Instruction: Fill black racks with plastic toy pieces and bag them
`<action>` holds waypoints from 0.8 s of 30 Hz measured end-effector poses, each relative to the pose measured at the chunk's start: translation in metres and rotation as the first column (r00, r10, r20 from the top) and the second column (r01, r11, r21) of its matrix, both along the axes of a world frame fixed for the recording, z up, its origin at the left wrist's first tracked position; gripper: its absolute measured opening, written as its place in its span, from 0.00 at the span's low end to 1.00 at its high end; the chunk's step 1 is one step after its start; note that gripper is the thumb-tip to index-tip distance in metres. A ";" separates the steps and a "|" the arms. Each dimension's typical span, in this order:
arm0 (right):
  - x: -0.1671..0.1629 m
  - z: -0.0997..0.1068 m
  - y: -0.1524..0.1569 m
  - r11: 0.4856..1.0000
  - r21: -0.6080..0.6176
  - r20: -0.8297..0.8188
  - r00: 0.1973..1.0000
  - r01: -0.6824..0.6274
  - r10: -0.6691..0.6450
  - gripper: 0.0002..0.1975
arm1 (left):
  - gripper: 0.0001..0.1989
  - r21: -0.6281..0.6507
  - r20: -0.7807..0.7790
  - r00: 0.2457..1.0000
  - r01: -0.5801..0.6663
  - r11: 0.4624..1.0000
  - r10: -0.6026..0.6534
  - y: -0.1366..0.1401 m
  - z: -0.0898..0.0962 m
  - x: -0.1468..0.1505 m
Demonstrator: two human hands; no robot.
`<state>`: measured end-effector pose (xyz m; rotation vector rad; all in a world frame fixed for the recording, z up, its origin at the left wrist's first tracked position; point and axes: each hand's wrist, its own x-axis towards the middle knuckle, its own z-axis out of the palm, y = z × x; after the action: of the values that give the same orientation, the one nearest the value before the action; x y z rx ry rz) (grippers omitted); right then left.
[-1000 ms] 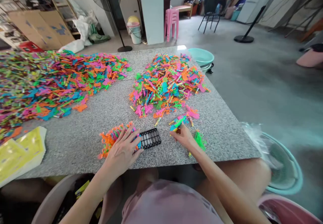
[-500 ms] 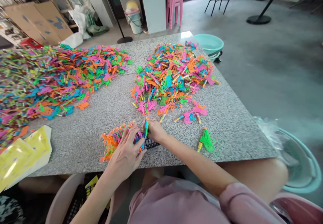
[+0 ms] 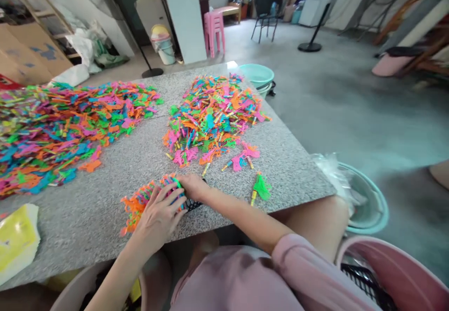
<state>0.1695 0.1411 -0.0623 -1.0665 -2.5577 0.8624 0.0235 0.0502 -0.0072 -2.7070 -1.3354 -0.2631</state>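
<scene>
Left hand (image 3: 158,213): fingers loosely spread, laid across a row of toys (image 3: 134,206) on the desk (image 3: 287,175). Right hand (image 3: 192,187): fingers curled, at the row's right end against a green toy (image 3: 177,182); whether it grips this cannot be told. A black rack (image 3: 192,205) shows beneath the right hand. Beyond the hands lies a mixed pile (image 3: 217,114); to its left, a larger heap (image 3: 70,133).
</scene>
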 end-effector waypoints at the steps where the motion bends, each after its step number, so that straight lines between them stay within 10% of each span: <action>1: 0.013 -0.002 -0.009 0.998 0.035 -0.062 0.997 0.053 -0.050 0.14 | 0.11 0.012 0.004 1.000 -0.008 1.000 0.008 0.001 -0.002 -0.002; 3: 0.049 -0.004 -0.033 0.962 0.108 -0.145 0.961 0.252 -0.235 0.15 | 0.12 0.031 0.018 1.000 -0.022 0.999 0.022 0.001 -0.005 -0.004; 6: 0.114 -0.005 -0.071 0.761 0.122 0.063 0.760 0.638 -0.647 0.10 | 0.12 0.050 0.043 0.999 -0.026 0.998 0.024 0.002 -0.009 -0.006; 10: 0.177 -0.007 -0.097 0.609 0.081 0.330 0.555 0.789 -0.764 0.12 | 0.11 0.064 0.066 0.997 -0.046 0.997 0.042 0.004 -0.013 -0.006; 15: 0.191 -0.013 -0.103 0.438 -0.413 0.114 0.523 0.798 -0.845 0.05 | 0.16 0.016 0.061 0.993 -0.106 0.994 0.105 0.001 -0.005 -0.002; 19: 0.154 -0.015 -0.097 0.588 -0.683 -0.192 0.670 0.434 -0.717 0.05 | 0.26 -0.084 -0.012 0.980 -0.198 0.977 0.197 -0.001 0.010 0.007; 24: 0.082 -0.010 -0.070 0.819 -0.501 -0.271 0.847 0.281 -0.457 0.05 | 0.21 -0.086 -0.095 0.966 -0.249 0.965 0.241 -0.001 0.018 0.016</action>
<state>0.2512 0.0710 -0.0720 -1.3129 -1.7781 1.4147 0.0393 0.0495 0.0107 -2.5578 -1.6781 -0.0616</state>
